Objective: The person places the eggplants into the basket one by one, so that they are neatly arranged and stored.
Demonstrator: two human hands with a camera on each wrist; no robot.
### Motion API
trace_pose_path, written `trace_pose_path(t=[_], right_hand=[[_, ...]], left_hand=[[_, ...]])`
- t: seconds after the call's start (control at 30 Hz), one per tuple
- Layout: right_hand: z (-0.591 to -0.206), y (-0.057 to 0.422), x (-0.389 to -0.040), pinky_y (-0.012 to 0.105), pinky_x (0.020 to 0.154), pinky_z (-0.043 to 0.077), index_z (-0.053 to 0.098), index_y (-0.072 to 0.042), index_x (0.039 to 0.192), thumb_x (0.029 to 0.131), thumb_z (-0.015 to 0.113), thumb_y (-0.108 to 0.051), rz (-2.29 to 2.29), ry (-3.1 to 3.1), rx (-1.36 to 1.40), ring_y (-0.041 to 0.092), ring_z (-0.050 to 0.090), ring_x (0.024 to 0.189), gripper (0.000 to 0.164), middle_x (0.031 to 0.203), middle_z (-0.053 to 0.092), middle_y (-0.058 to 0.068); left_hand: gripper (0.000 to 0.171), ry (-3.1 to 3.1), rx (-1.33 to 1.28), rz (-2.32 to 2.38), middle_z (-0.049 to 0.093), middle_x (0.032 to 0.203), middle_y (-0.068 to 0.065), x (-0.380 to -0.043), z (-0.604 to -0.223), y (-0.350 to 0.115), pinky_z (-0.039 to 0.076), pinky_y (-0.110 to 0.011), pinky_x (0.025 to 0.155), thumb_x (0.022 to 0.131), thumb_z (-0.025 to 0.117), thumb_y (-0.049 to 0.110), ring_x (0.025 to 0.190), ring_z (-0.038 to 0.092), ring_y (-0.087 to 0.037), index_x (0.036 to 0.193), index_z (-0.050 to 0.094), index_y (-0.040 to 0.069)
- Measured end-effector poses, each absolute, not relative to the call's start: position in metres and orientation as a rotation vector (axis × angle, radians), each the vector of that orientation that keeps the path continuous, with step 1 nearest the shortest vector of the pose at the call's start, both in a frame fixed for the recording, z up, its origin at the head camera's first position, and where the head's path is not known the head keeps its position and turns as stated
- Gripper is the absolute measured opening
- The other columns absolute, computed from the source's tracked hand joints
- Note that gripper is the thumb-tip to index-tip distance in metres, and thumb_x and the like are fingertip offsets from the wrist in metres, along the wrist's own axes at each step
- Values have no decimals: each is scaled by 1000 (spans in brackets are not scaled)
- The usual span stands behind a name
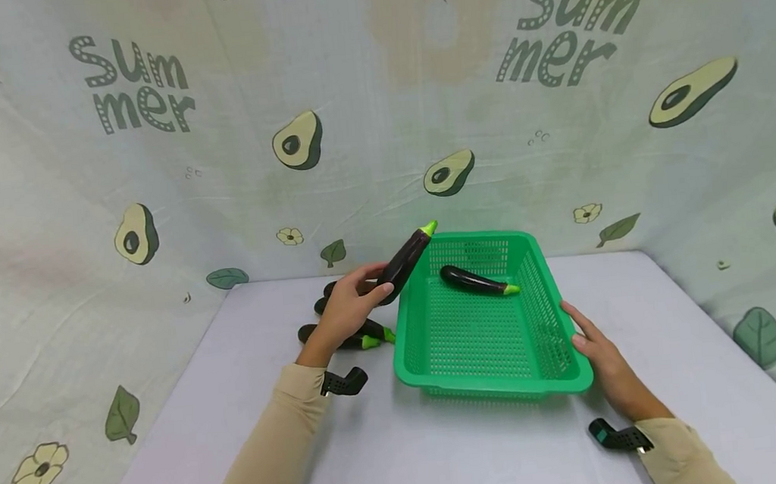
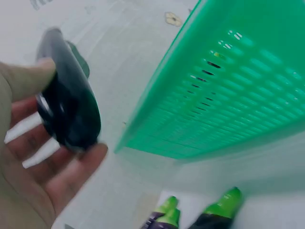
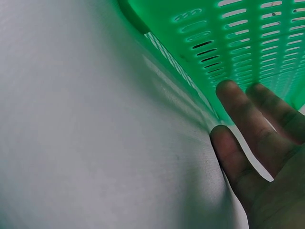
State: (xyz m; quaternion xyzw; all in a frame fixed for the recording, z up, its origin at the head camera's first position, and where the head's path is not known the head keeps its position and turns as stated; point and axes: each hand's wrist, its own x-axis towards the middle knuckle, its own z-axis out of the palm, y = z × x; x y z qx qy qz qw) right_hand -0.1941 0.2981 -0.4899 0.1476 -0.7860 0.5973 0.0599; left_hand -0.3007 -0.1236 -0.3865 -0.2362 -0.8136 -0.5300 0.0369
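Observation:
My left hand (image 1: 347, 306) holds a dark purple eggplant (image 1: 403, 265) between thumb and fingers, its green stem end pointing up and right. That eggplant (image 2: 71, 95) is just beside the left rim of a green plastic basket (image 1: 409, 331), above the table. Inside the basket, near its back wall, lies another eggplant (image 1: 476, 280). My right hand (image 1: 606, 365) is at the basket's right side. In the right wrist view its fairly straight fingers (image 3: 248, 119) lie against the slotted outer wall. Several more eggplants (image 1: 355, 341) lie left of the basket, partly hidden by my left hand.
A white-covered table (image 1: 473, 455) carries everything. Behind it hangs a pale cloth (image 1: 361, 69) printed with avocados, leaves and lettering. Black wrist devices (image 1: 346, 382) are strapped over both sleeves.

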Motion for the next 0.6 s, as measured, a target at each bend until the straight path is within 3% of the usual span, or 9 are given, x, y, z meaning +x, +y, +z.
trace_pose_path(t=[0.23,0.37,0.5,0.6], right_hand=[[-491,298,-193,8,95,23,16,-27,163,110,31,-24,1809,-2384,440,-2,21,135,55,166,9,9],[-491,299,-192,8,93,27,16,-25,163,110,31,-23,1807,-2374,454,3,32,128,55,163,15,7],[-490,299,-192,8,93,28,15,-24,163,110,31,-24,1817,-2375,466,3,33,128,55,164,12,14],[-491,298,-192,8,94,24,14,-26,163,110,32,-25,1822,-2383,457,1,25,134,55,165,7,19]], left_hand=[[46,-2562,-677,-1545,64,129,-5,-306,-374,-116,56,-40,84,98,69,31,109,66,-21,140,59,17],[45,-2579,-733,-1528,64,128,-5,-305,-370,-111,56,-40,82,97,69,30,108,66,-22,139,59,18],[44,-2594,-760,-1512,63,129,-3,-304,-366,-108,56,-39,82,98,69,33,108,66,-19,139,60,21],[45,-2616,-776,-1482,63,129,-1,-304,-364,-106,56,-39,82,98,67,35,108,65,-18,140,59,22]])
